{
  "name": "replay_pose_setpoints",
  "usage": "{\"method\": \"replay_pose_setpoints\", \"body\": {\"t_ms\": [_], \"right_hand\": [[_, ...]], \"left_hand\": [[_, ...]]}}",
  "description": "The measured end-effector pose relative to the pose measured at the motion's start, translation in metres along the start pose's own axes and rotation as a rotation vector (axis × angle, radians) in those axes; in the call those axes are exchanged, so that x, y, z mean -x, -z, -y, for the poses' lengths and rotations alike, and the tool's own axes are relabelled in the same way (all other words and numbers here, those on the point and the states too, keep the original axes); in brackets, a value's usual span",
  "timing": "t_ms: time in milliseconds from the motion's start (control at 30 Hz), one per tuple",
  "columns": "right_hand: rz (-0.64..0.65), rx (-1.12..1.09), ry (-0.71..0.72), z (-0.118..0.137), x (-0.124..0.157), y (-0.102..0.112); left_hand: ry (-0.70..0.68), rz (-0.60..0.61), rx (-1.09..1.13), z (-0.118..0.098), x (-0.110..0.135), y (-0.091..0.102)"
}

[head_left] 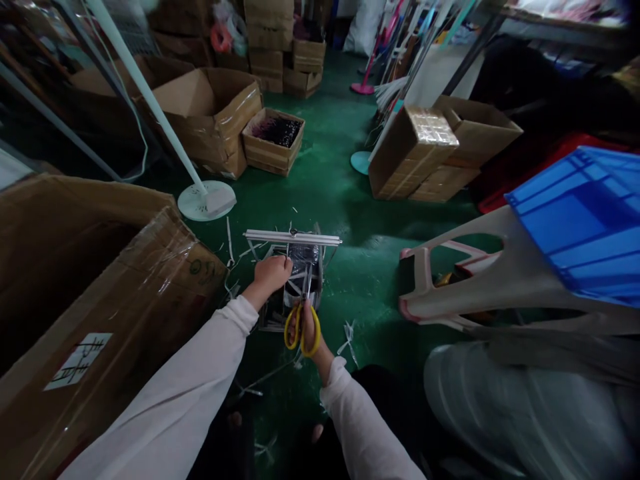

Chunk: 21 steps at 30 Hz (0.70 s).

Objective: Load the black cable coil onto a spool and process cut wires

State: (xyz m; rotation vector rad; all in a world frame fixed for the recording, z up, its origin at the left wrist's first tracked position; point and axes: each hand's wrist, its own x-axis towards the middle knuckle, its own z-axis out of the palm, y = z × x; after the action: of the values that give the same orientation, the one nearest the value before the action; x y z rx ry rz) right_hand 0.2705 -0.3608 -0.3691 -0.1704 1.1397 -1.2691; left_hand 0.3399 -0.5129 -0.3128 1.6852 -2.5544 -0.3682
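Low in front of me on the green floor stands a small metal frame [320, 240] with a pale crossbar along its top. Inside it lies a dark bundle in shiny clear wrap [304, 254], with white strips near it. My left hand [273, 272] is closed in a fist at the frame's left side, just below the crossbar; what its fingers hold, if anything, is hidden. Yellow-handled scissors [310, 337] are in my right hand [311, 323], their blades pointing away from me over the bundle.
A large open carton [165, 280] stands close on the left, beside a white pole base [205, 200]. Farther off is a small box of dark thin items [273, 157]. On the right are a plastic stool [500, 267] and a blue crate [580, 220]. Strip scraps [349, 340] litter the floor.
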Motion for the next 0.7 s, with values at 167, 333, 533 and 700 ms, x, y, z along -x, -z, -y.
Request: {"method": "replay_pose_setpoints", "body": {"t_ms": [167,333,533,700], "right_hand": [[-0.005,-0.004,0.023,0.004,-0.008,0.001],[0.007,0.039,0.059,0.011,-0.017,0.006],[-0.054,0.093,0.049,0.015,-0.024,0.004],[-0.018,0.078,0.039,0.022,-0.027,0.002]], "left_hand": [[-0.046,0.002,-0.020,0.000,0.012,-0.004],[-0.066,0.040,-0.035,0.003,0.034,-0.010],[-0.090,0.089,-0.042,0.007,0.063,-0.027],[-0.089,0.201,-0.029,0.011,0.090,-0.049]]}}
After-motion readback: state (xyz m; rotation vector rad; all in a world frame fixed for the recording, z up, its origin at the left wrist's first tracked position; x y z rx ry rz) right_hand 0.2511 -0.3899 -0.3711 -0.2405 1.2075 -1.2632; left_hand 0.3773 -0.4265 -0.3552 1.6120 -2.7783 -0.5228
